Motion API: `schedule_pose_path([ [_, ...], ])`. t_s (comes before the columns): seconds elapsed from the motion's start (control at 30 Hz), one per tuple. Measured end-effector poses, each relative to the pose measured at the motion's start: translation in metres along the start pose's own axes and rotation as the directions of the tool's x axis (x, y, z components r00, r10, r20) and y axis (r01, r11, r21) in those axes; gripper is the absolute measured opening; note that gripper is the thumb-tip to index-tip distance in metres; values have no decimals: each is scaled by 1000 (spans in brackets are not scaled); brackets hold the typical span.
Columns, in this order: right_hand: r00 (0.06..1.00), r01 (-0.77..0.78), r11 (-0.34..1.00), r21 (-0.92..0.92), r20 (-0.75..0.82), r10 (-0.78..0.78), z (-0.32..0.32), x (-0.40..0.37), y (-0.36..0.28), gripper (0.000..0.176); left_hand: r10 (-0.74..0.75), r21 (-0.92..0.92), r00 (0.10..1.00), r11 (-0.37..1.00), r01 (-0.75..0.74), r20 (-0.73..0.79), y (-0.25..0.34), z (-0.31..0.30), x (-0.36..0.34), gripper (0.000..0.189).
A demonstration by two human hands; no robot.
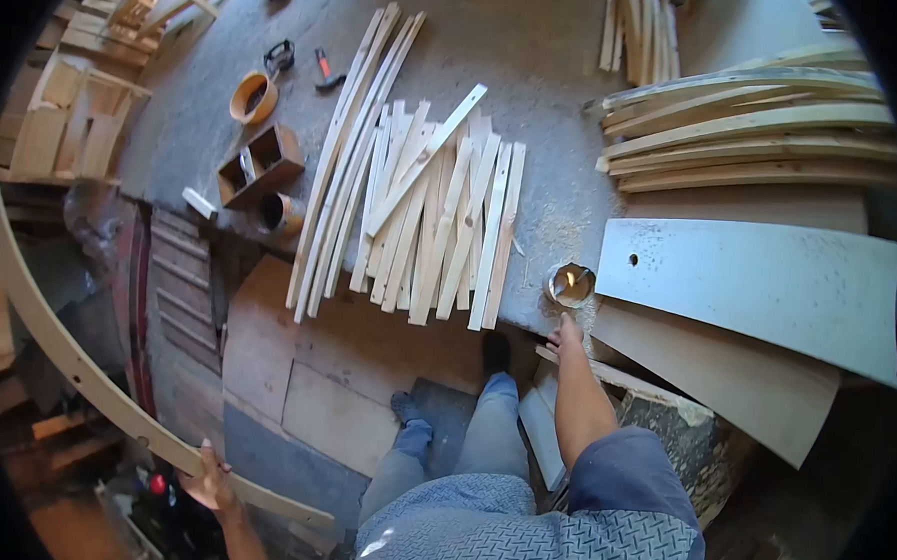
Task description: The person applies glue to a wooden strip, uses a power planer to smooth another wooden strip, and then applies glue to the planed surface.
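Note:
My left hand [209,482] is closed around a long curved wooden strip [74,369] near its lower end. The strip has a few dark holes and arcs up along the left side of the view. My right hand [566,337] is stretched forward just below a small round can [571,283] at the edge of the workbench. Its fingers look apart, with a finger pointing at the can's rim; whether they touch is hard to tell. Inside the can is something yellowish and shiny, and a small light-coloured piece.
Straight wooden slats [442,210] lie piled on the workbench [538,54], beside longer strips [348,166]. Curved wooden pieces [755,133] are stacked right, above a white board [748,288]. Left are a wooden box [260,167], an orange tub [253,98] and a hammer [327,72].

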State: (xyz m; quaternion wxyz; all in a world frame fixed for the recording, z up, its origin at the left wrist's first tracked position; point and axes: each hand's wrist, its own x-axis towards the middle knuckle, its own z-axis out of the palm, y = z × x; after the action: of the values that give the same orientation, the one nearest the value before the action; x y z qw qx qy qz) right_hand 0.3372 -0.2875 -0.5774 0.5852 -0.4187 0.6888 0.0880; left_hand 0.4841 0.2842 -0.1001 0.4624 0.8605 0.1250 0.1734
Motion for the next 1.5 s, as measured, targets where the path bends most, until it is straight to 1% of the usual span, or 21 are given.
schedule_pose_path([
  [0.07,961,-270,903,333,44,272,4,32,-10,52,-90,91,996,992,92,-26,32,27,-25,19],
  [0.17,955,-292,864,411,73,288,14,69,-6,52,-193,159,977,965,206,-92,57,52,-53,21],
  [0.4,989,-134,846,516,21,144,34,113,-2,28,-238,273,970,937,218,44,43,31,-100,24],
  [0.43,989,-143,849,508,36,145,35,102,-4,28,-235,279,972,935,218,29,44,22,-110,24],
  [0.5,998,28,933,360,-68,-4,30,76,-11,27,-350,271,937,904,331,21,42,5,-125,27],
  [0.53,997,44,926,374,-69,-19,29,61,-8,27,-338,253,941,913,321,27,22,-19,-136,27],
  [0.6,981,188,974,126,-75,-179,24,26,0,28,-258,447,962,874,190,95,-33,-68,-169,30],
  [0.63,978,196,970,142,-94,-184,26,-2,2,28,-246,413,965,891,188,91,-35,-79,-175,30],
  [0.7,942,329,915,234,-18,-334,19,-70,16,30,-394,334,906,884,327,157,-36,-97,-199,31],
  [0.77,950,307,902,303,-49,-307,16,-129,34,28,-388,257,890,909,327,240,-74,-130,-222,30],
  [0.83,933,268,880,393,121,-338,-5,-166,62,27,-369,214,865,926,311,341,-117,-167,-243,29],
  [0.87,878,370,814,448,116,-464,-15,-209,79,24,-339,139,844,941,310,415,-137,-181,-251,29],
  [0.9,789,512,799,315,196,-582,-36,-229,91,21,-301,68,815,949,309,495,-152,-196,-255,29],
  [0.97,820,508,810,292,123,-559,-66,-361,99,14,-304,101,738,946,307,602,-169,-222,-264,30],
  [1.0,805,552,797,246,93,-586,-84,-393,109,13,-336,148,678,936,321,654,-176,-227,-268,31],
  [1.13,785,599,751,277,-22,-618,-152,-482,147,18,-120,13,557,981,192,822,-239,-252,-280,38],
  [1.23,747,656,704,272,-96,-658,-193,-514,169,28,-22,-40,446,991,130,895,-260,-254,-274,37],
  [1.33,739,671,716,194,-254,-624,-225,-534,204,62,17,-23,324,1000,14,946,-264,-250,-272,33],
  [1.37,736,674,706,218,-283,-615,-237,-539,216,62,38,-32,291,999,-24,956,-266,-247,-271,32],
  [1.43,753,627,775,80,-319,-576,-263,-546,244,69,66,-49,230,996,-79,971,-245,-247,-271,31],
  [1.5,752,613,787,67,-355,-555,-290,-559,273,65,-140,140,11,975,-173,990,-203,-250,-277,68],
])
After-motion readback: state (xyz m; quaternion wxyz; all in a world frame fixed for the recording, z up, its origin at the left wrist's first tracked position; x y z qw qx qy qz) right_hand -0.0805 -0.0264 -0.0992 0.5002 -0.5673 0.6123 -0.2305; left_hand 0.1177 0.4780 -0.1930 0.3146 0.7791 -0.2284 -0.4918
